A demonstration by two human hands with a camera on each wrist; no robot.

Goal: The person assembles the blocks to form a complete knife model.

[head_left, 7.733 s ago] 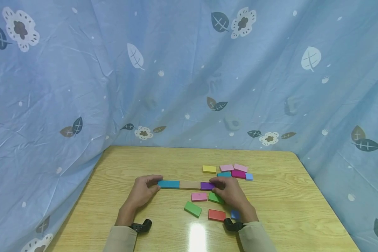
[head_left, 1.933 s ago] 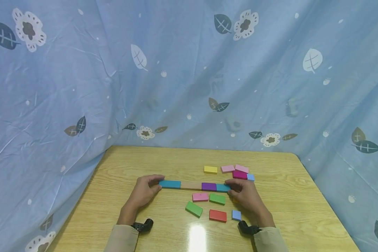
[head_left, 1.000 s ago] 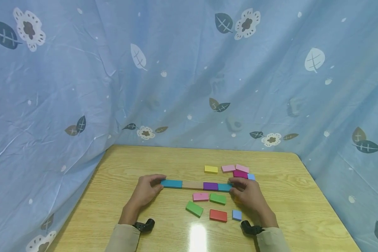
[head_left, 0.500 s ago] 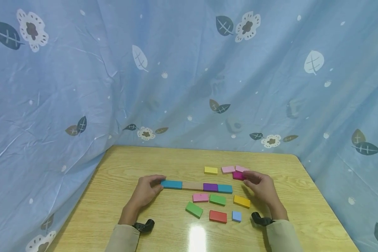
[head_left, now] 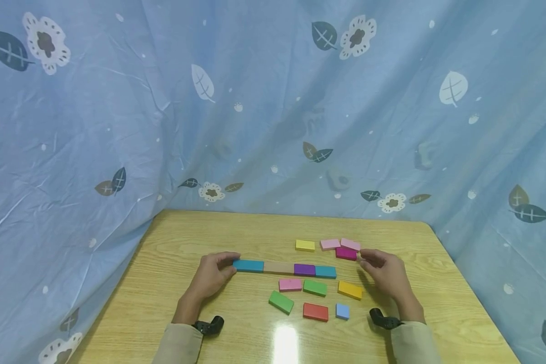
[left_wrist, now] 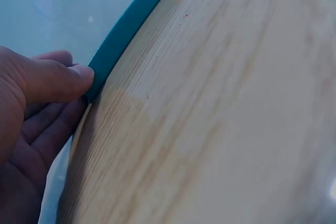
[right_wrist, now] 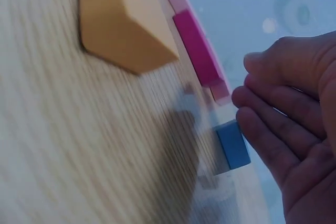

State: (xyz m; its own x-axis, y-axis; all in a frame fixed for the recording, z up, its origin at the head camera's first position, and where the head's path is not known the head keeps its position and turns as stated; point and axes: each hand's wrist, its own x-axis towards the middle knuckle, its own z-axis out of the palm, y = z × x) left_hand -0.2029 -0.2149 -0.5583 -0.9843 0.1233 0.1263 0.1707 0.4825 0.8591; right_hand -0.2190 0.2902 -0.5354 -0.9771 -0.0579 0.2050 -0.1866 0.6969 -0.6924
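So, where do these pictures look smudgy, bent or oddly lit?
Head view: white glare on the table, low in the picture; left wrist view: wood grain softly blurred, the teal block looking curved, perhaps from lens distortion; right wrist view: the orange block soft-edged, probably too near the lens, with a dark shadow across the table.

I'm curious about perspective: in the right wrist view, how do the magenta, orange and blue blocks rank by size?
1. Orange block (looks nearest the camera, so true size is unsure)
2. Magenta block
3. Blue block
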